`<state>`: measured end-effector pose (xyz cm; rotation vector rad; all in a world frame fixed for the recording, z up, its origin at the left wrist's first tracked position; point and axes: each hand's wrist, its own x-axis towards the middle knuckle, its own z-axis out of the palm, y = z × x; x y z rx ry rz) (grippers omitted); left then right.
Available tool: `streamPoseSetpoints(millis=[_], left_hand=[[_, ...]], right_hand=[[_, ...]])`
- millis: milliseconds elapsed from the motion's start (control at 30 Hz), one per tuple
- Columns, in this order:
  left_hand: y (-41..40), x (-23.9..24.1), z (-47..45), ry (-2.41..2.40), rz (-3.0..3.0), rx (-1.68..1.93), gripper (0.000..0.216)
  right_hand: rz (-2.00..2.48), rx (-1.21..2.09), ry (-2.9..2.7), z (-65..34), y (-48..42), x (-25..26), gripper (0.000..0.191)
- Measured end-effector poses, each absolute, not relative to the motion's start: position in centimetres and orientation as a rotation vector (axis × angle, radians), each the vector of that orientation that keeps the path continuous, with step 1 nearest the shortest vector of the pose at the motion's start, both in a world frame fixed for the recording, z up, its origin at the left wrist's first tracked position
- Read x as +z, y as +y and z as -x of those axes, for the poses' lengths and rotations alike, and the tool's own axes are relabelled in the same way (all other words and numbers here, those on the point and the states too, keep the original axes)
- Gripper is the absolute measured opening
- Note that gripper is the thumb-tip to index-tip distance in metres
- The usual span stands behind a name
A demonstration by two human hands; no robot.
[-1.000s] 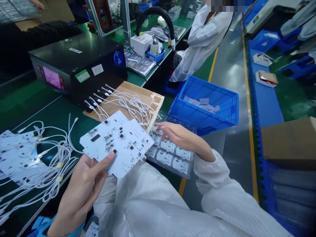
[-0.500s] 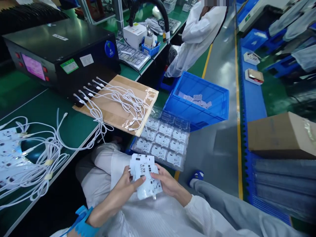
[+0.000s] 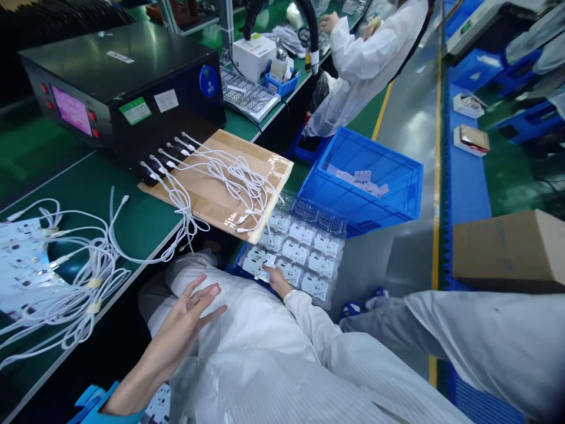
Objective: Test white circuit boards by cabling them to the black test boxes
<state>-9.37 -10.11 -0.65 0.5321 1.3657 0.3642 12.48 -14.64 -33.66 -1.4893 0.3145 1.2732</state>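
Observation:
My left hand [image 3: 192, 309] is raised over my lap with its fingers spread and nothing in it. Down at the clear plastic tray [image 3: 324, 297], my right hand [image 3: 279, 280] pinches the edge of a white circuit board [image 3: 257, 261] at the tray's near left corner. Whether that board is fully lifted from its pocket I cannot tell. More white circuit boards [image 3: 325, 242] lie in the other pockets. Partly hidden behind my left forearm, white circuit boards [image 3: 158, 407] show at the bottom edge.
White cables [image 3: 216, 171] run from a black box [image 3: 119, 70] across a cardboard sheet [image 3: 212, 215]. More cables and boards lie on the green table at left. A blue bin [image 3: 366, 206] holds white pieces. A co-worker [image 3: 375, 53] sits beyond; a carton [image 3: 498, 247] stands right.
The boards I held in both hands have left them. My right hand has reached forward to the tray and gripped a board; my left has moved left and opened. The view has shifted slightly.

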Motion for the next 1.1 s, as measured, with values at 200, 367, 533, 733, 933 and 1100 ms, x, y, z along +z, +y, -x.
streamPoseSetpoints(millis=[200,367,533,733,933,1100], left_hand=[[-10.2,-0.7,9.1,1.346,-0.511,0.372,0.069],[-10.1,-0.7,9.2,1.321,-0.503,0.357,0.071],[-9.9,-0.1,9.2,1.312,-0.508,0.327,0.072],[-9.4,0.4,9.0,1.332,-0.493,0.350,0.066],[-9.5,0.1,8.9,1.330,-0.513,0.350,0.062],[-9.5,0.2,8.9,1.325,-0.517,0.364,0.060]], right_hand=[[1.558,1.191,0.269,-11.7,-15.5,-34.9,0.037],[1.536,1.197,0.232,-11.9,-15.8,-33.6,0.036],[1.476,1.209,0.209,-13.6,-19.2,-31.7,0.041],[1.522,1.127,0.225,-18.2,-24.8,-31.3,0.038],[1.580,1.070,0.253,-19.5,-25.0,-33.5,0.036],[1.633,1.013,0.210,-19.7,-24.9,-34.5,0.039]])
